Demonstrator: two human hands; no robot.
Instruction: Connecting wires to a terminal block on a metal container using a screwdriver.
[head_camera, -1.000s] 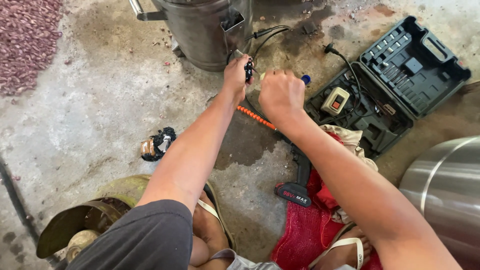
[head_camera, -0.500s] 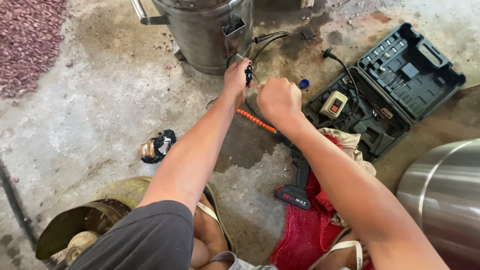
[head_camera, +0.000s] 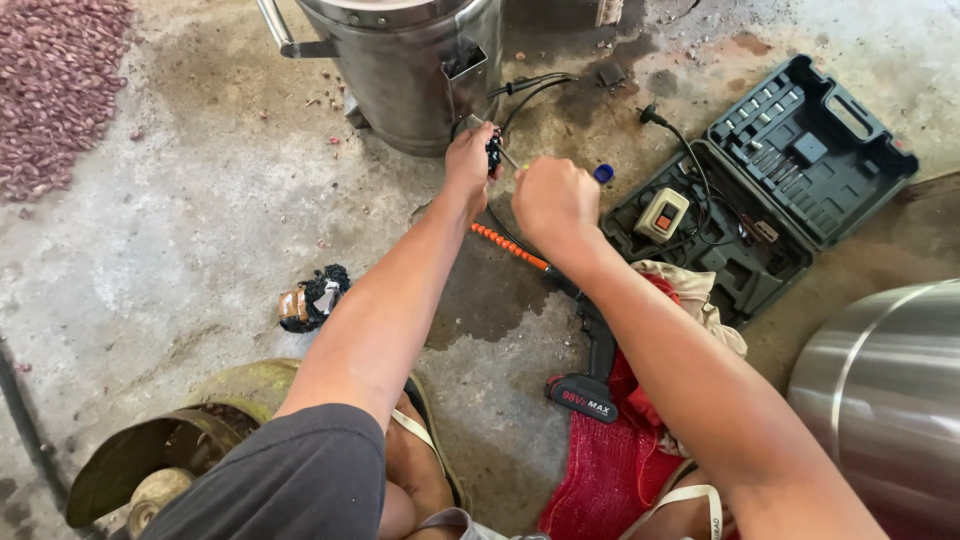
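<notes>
Concrete floor (head_camera: 180, 230), left to right: steel drum (head_camera: 400, 70) at the far edge; left hand (head_camera: 470, 160) pinched on a small black connector (head_camera: 494, 152) just before the drum. Right hand (head_camera: 553, 198) fisted round a thin tool, tip at the connector. Cordless drill (head_camera: 590, 360) with orange flexible shaft below; open grey tool case (head_camera: 800, 170) at right.

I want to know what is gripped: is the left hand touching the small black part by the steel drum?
Touching. The head view shows the left hand pinching the small black part between its fingers, no gap.

Bright, even daylight, soft shadows under the arms, sharp focus, slight wide-angle stretch at the edges.
</notes>
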